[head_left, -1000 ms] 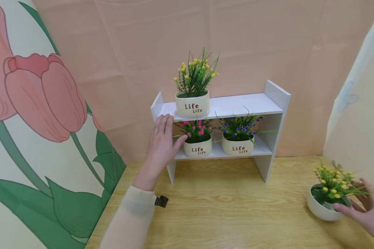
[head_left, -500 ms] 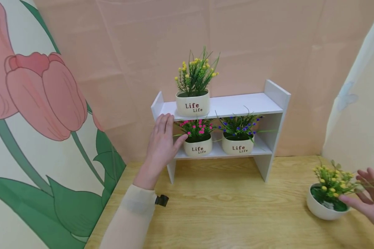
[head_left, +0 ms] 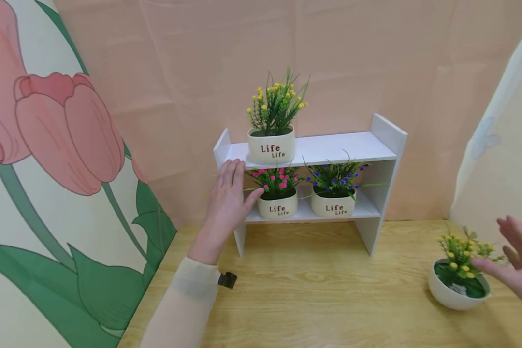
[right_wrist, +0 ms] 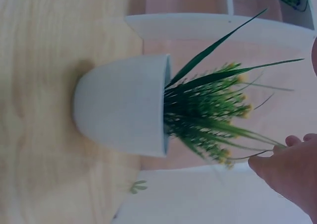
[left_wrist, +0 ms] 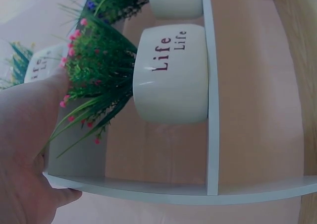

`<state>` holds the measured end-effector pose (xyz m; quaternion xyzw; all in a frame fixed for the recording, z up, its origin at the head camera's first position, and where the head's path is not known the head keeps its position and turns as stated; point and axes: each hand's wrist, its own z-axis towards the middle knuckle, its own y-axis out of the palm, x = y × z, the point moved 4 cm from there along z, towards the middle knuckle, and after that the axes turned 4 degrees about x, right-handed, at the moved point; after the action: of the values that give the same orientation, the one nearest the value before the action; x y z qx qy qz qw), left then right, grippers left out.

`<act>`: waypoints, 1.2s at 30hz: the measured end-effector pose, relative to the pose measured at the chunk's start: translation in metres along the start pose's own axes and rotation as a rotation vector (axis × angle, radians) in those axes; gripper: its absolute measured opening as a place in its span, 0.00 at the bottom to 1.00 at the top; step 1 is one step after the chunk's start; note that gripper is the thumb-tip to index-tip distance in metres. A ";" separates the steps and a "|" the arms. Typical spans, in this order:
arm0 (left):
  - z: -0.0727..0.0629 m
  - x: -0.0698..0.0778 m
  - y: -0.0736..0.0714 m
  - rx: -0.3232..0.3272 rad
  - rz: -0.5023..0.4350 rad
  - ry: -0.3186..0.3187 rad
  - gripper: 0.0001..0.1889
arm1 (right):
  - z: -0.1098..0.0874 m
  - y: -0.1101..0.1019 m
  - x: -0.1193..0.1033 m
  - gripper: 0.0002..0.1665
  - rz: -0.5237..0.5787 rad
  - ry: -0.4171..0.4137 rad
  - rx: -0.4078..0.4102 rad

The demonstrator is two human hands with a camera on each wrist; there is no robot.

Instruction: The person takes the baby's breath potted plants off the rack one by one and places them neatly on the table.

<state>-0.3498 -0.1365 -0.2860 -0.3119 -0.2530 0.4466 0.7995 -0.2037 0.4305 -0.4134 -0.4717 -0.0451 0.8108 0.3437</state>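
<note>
My left hand point(head_left: 228, 198) rests with straight fingers on the upper left corner of a white two-tier shelf point(head_left: 343, 146), thumb pointing toward a pink-flowered pot point(head_left: 278, 209). In the left wrist view, one finger lies along the outside of the side panel point(left_wrist: 148, 193). At the table's right, a yellow-flowered potted plant point(head_left: 458, 290) stands upright. Beside its leaves is my right hand point(head_left: 517, 263), fingers spread and holding nothing. The right wrist view has the fingertips point(right_wrist: 262, 164) right at the leaf tips, away from the pot point(right_wrist: 121, 105).
Another yellow-flowered pot point(head_left: 271, 147) stands on the top board's left part. A blue-flowered pot point(head_left: 333, 205) shares the lower board with the pink one. The shelf stands on a wooden table point(head_left: 304, 299) before a pinkish backdrop point(head_left: 339, 58); a tulip-printed panel point(head_left: 65, 130) is at left.
My right hand has come off the potted plant at right, its thumb leaving the rim and the hand rising slightly. The plant stays on the table. My left hand keeps its place on the shelf.
</note>
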 end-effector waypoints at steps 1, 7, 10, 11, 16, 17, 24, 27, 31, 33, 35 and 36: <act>0.000 0.000 0.000 -0.004 -0.001 -0.003 0.46 | 0.002 0.001 -0.003 0.67 -0.023 -0.007 -0.009; 0.000 0.001 0.001 -0.020 0.007 -0.025 0.47 | 0.015 0.003 -0.021 0.68 -0.049 -0.078 -0.020; -0.001 0.001 0.002 -0.018 0.012 -0.024 0.47 | 0.020 0.006 -0.032 0.69 -0.060 -0.097 -0.035; -0.001 0.001 0.002 -0.017 0.011 -0.023 0.47 | 0.022 0.006 -0.036 0.69 -0.062 -0.107 -0.039; -0.001 0.002 0.002 -0.020 0.013 -0.027 0.47 | 0.031 0.010 -0.057 0.70 -0.077 -0.138 -0.074; -0.001 0.002 0.002 -0.022 0.012 -0.029 0.47 | 0.032 0.011 -0.061 0.71 -0.081 -0.131 -0.087; -0.001 0.002 0.001 -0.016 0.015 -0.027 0.47 | 0.039 0.022 -0.096 0.70 -0.100 -0.059 -0.215; -0.001 0.001 0.001 -0.013 0.016 -0.027 0.47 | 0.041 0.028 -0.108 0.70 -0.101 -0.058 -0.236; 0.000 0.001 0.002 -0.020 0.017 -0.032 0.47 | 0.045 0.038 -0.122 0.70 -0.078 -0.071 -0.242; 0.000 0.000 0.002 -0.021 0.017 -0.033 0.47 | 0.047 0.044 -0.130 0.71 -0.064 -0.080 -0.247; 0.000 0.000 0.002 -0.019 0.014 -0.032 0.47 | 0.050 0.049 -0.139 0.71 -0.060 -0.087 -0.255; 0.000 0.000 0.002 -0.017 0.012 -0.031 0.47 | 0.052 0.052 -0.143 0.71 -0.059 -0.091 -0.259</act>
<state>-0.3507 -0.1355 -0.2872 -0.3131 -0.2675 0.4539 0.7902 -0.2261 0.3179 -0.3007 -0.4733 -0.1788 0.8084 0.3010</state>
